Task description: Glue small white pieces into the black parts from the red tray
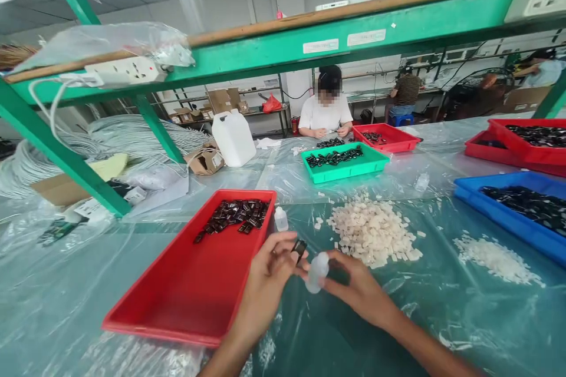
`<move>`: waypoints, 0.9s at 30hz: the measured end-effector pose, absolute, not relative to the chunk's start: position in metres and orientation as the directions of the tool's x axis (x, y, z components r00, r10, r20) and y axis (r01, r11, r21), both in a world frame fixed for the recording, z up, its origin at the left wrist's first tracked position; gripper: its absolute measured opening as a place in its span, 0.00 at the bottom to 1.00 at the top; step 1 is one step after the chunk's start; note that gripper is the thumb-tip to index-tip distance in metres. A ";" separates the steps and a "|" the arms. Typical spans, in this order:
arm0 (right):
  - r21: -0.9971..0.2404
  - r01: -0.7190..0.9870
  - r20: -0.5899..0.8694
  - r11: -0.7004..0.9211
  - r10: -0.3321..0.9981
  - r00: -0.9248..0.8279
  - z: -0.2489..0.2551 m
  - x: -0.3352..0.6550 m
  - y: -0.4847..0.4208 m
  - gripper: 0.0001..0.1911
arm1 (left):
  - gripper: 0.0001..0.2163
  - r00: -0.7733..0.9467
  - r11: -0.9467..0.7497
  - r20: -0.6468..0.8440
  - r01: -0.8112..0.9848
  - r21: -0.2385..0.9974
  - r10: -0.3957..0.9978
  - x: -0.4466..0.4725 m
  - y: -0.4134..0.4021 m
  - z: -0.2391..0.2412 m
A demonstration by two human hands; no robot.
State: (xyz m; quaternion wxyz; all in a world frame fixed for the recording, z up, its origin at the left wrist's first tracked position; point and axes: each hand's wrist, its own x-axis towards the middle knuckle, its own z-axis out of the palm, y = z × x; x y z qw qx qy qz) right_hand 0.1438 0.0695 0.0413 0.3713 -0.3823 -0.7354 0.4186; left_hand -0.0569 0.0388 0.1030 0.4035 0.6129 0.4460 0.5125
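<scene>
My left hand (269, 271) pinches a small dark rectangular part (299, 248) between thumb and fingers. My right hand (358, 288) is closed round a small translucent squeeze bottle (317, 271), whose tip points toward the dark part. Both hands meet just right of a red tray (177, 300), where several dark parts (234, 215) lie at the far end. A pile of small white pieces (374, 231) lies just beyond my right hand.
A second small bottle (280, 219) stands by the red tray's corner. A blue tray (490, 203) with dark parts sits at right, a green tray (345, 172) and more red trays farther back. A person in white sits across the plastic-covered table. Green shelf posts rise at left.
</scene>
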 end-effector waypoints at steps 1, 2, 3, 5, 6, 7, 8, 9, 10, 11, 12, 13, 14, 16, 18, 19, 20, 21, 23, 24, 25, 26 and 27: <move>-0.911 0.222 0.237 0.348 0.882 -0.408 0.043 0.153 0.071 0.16 | 0.09 0.073 -0.258 0.252 0.081 0.963 0.965 -0.048 0.045 0.098; -0.919 0.201 0.246 0.340 0.891 -0.382 0.045 0.164 0.073 0.16 | 0.10 0.077 -0.240 0.237 0.042 0.970 0.969 -0.040 0.051 0.093; -0.924 0.188 0.251 0.333 0.899 -0.360 0.047 0.174 0.074 0.16 | 0.10 0.084 -0.224 0.222 0.013 0.975 0.971 -0.034 0.057 0.087; -0.926 0.185 0.257 0.331 0.906 -0.336 0.050 0.189 0.076 0.15 | 0.08 0.100 -0.201 0.201 -0.016 0.980 0.974 -0.028 0.062 0.077; -0.923 0.190 0.260 0.336 0.905 -0.337 0.051 0.194 0.077 0.15 | 0.07 0.103 -0.194 0.196 -0.020 0.981 0.975 -0.027 0.062 0.071; -0.917 0.199 0.265 0.345 0.902 -0.340 0.052 0.197 0.076 0.15 | 0.06 0.099 -0.193 0.194 -0.017 0.981 0.976 -0.027 0.061 0.066; -0.910 0.210 0.273 0.357 0.899 -0.343 0.052 0.199 0.076 0.15 | 0.06 0.095 -0.198 0.198 -0.010 0.980 0.976 -0.028 0.058 0.061; -0.902 0.221 0.283 0.372 0.894 -0.347 0.052 0.199 0.074 0.15 | 0.05 0.091 -0.207 0.206 0.004 0.978 0.974 -0.030 0.055 0.057; -0.894 0.232 0.292 0.384 0.890 -0.349 0.051 0.198 0.072 0.16 | 0.05 0.090 -0.220 0.218 0.022 0.975 0.972 -0.031 0.052 0.054; -0.881 0.249 0.305 0.402 0.886 -0.349 0.051 0.197 0.070 0.17 | 0.05 0.090 -0.240 0.235 0.043 0.970 0.968 -0.033 0.049 0.051; -0.864 0.275 0.321 0.422 0.882 -0.345 0.050 0.196 0.067 0.19 | 0.05 0.090 -0.264 0.258 0.064 0.962 0.962 -0.035 0.048 0.049; -0.840 0.309 0.340 0.446 0.877 -0.340 0.051 0.195 0.065 0.20 | 0.08 0.094 -0.292 0.284 0.086 0.952 0.954 -0.036 0.047 0.048; -0.814 0.347 0.358 0.466 0.872 -0.333 0.051 0.194 0.063 0.21 | 0.11 0.098 -0.322 0.312 0.107 0.941 0.945 -0.038 0.047 0.047; -0.764 0.408 0.387 0.499 0.861 -0.328 0.052 0.194 0.061 0.21 | 0.16 0.119 -0.381 0.367 0.142 0.913 0.923 -0.040 0.049 0.046; -0.740 0.419 0.407 0.526 0.847 -0.343 0.053 0.193 0.062 0.20 | 0.18 0.152 -0.425 0.403 0.160 0.891 0.902 -0.042 0.052 0.046; -0.730 0.413 0.424 0.544 0.835 -0.351 0.054 0.193 0.062 0.20 | 0.19 0.168 -0.443 0.418 0.163 0.881 0.893 -0.043 0.053 0.046; -0.715 0.409 0.445 0.567 0.820 -0.359 0.054 0.194 0.063 0.20 | 0.19 0.182 -0.462 0.433 0.169 0.871 0.883 -0.044 0.054 0.046; -0.694 0.410 0.471 0.592 0.804 -0.364 0.055 0.195 0.064 0.21 | 0.18 0.194 -0.480 0.448 0.180 0.859 0.873 -0.044 0.054 0.046; -0.649 0.431 0.510 0.627 0.779 -0.365 0.056 0.198 0.063 0.22 | 0.18 0.215 -0.516 0.476 0.215 0.829 0.853 -0.046 0.054 0.047; -0.619 0.451 0.527 0.643 0.766 -0.369 0.057 0.200 0.062 0.22 | 0.18 0.229 -0.538 0.492 0.233 0.810 0.840 -0.046 0.054 0.047; -0.587 0.472 0.539 0.657 0.753 -0.378 0.059 0.201 0.060 0.22 | 0.18 0.243 -0.558 0.507 0.247 0.792 0.827 -0.047 0.055 0.047; -0.557 0.489 0.552 0.672 0.739 -0.387 0.060 0.202 0.057 0.22 | 0.18 0.255 -0.574 0.519 0.255 0.778 0.816 -0.047 0.055 0.047; -0.533 0.505 0.561 0.679 0.730 -0.390 0.062 0.203 0.054 0.23 | 0.19 0.268 -0.590 0.530 0.258 0.765 0.804 -0.047 0.056 0.047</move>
